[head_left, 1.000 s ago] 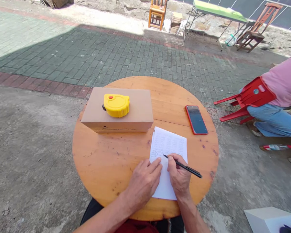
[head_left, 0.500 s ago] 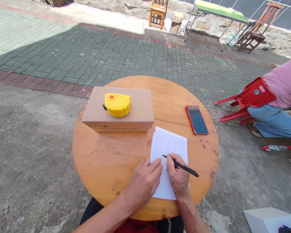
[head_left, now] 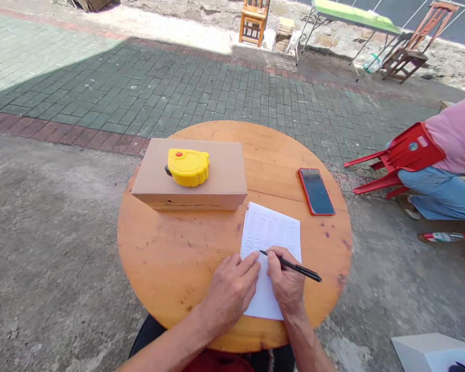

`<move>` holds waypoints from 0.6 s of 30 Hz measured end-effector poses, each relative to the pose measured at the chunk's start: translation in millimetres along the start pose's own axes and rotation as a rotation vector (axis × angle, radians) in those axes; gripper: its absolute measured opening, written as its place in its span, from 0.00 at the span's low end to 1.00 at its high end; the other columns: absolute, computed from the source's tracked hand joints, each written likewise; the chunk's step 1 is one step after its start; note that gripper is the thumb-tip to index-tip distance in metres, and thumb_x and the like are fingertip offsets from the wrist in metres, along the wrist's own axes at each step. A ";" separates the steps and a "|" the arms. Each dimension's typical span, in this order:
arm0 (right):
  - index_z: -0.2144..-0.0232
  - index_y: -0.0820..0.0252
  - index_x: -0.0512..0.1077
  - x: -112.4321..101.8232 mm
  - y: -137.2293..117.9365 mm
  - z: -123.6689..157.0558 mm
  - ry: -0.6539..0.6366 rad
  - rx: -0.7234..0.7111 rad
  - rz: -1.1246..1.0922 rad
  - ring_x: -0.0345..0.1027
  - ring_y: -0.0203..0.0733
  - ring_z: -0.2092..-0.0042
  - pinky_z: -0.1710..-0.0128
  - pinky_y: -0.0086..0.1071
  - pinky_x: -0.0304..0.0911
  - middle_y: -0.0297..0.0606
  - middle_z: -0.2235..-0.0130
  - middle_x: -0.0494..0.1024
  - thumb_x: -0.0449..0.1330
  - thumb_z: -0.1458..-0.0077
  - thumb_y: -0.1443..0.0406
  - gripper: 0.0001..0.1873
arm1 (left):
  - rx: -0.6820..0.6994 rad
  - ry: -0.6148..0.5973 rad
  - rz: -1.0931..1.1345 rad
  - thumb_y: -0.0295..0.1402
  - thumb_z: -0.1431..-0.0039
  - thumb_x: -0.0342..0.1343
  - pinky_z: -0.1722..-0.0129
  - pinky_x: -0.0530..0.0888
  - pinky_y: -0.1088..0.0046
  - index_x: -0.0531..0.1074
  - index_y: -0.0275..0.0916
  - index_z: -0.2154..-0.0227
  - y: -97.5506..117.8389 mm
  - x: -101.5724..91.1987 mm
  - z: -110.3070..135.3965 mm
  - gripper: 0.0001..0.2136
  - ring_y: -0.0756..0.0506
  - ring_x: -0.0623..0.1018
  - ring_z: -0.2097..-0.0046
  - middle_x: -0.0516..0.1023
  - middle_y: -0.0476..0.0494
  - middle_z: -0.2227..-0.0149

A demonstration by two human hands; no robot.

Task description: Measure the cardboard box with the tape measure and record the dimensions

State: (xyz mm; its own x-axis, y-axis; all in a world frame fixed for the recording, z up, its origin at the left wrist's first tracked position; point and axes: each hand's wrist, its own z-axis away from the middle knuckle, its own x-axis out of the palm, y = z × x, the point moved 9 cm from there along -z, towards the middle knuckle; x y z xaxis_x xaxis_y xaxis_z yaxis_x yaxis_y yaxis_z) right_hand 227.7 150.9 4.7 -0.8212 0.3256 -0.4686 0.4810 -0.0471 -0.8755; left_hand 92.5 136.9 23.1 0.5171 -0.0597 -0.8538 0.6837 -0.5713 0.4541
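Observation:
My right hand [head_left: 289, 279] is closed round a black pen [head_left: 300, 269], its tip on the white paper [head_left: 275, 227] just below rows of handwriting. One small group of writing at the left is circled. Flat across the paper's left edge lies my left hand [head_left: 234, 284], fingers stretched out and holding nothing, fingertips close to the pen tip. Beyond the hands, a yellow tape measure [head_left: 188, 168] with a red button rests on a closed cardboard box [head_left: 225, 170]. A phone [head_left: 316, 191] in a red case lies to the right of the paper.
All this is on a round wooden table [head_left: 170, 258]. To the right, a person in a pink top [head_left: 459, 129] sits on a red plastic chair [head_left: 418, 147], a bottle [head_left: 445, 236] on the ground nearby. A white box [head_left: 434, 351] stands at lower right.
The pen tip has shifted very slightly down the paper, and the pen's back end has swung a little to the right with my right hand. My left hand stays put.

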 end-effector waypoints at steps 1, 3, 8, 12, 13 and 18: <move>0.71 0.58 0.72 -2.0 2.5 0.3 0.020 0.022 -0.041 0.63 0.34 0.79 0.76 0.28 0.60 0.27 0.81 0.69 0.56 0.42 0.64 0.08 | -0.001 -0.006 0.003 0.27 0.37 0.50 0.62 0.70 0.63 0.72 0.40 0.56 -0.2 0.9 0.5 0.09 0.43 0.69 0.63 0.74 0.49 0.45; 0.70 0.58 0.73 -7.9 6.6 0.3 0.091 0.065 -0.137 0.61 0.33 0.80 0.78 0.27 0.59 0.25 0.83 0.68 0.57 0.42 0.62 0.08 | -0.004 -0.018 0.006 0.27 0.37 0.50 0.62 0.70 0.63 0.72 0.40 0.56 -0.9 2.7 1.5 0.09 0.43 0.69 0.63 0.74 0.49 0.45; 0.63 0.59 0.72 -15.5 -1.1 -4.6 0.162 0.121 -0.291 0.63 0.32 0.79 0.76 0.27 0.62 0.28 0.77 0.75 0.57 0.40 0.60 0.09 | 0.002 -0.029 -0.009 0.27 0.37 0.50 0.61 0.70 0.63 0.72 0.41 0.57 -0.9 5.2 2.1 0.09 0.43 0.69 0.62 0.73 0.48 0.45; 0.55 0.58 0.72 -28.1 -14.5 -8.4 0.136 0.121 -0.252 0.73 0.37 0.71 0.69 0.32 0.70 0.36 0.65 0.80 0.59 0.41 0.59 0.13 | 0.013 -0.020 -0.018 0.28 0.37 0.49 0.60 0.71 0.62 0.72 0.41 0.58 -0.3 5.8 2.2 0.08 0.43 0.70 0.61 0.74 0.48 0.46; 0.53 0.57 0.71 -33.0 -16.0 -9.0 0.125 0.099 -0.220 0.75 0.40 0.67 0.67 0.33 0.71 0.38 0.62 0.81 0.59 0.41 0.59 0.15 | 0.016 -0.020 -0.019 0.28 0.37 0.49 0.59 0.71 0.62 0.72 0.41 0.59 -0.3 6.2 2.2 0.08 0.42 0.71 0.60 0.74 0.48 0.46; 0.46 0.59 0.66 -50.0 -19.6 -12.0 -0.001 -0.257 0.362 0.73 0.45 0.51 0.52 0.39 0.68 0.46 0.51 0.77 0.49 0.36 0.64 0.17 | -0.004 -0.043 -0.007 0.27 0.37 0.49 0.55 0.72 0.60 0.72 0.41 0.60 -1.3 9.2 2.3 0.08 0.41 0.72 0.56 0.74 0.49 0.45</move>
State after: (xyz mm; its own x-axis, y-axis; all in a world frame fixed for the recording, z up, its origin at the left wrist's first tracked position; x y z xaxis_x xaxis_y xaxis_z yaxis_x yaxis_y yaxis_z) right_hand 263.0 146.8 46.7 -0.5860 0.3302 -0.7399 0.7983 0.0785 -0.5972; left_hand 95.2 135.2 14.1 0.4900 -0.0910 -0.8670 0.6890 -0.5688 0.4491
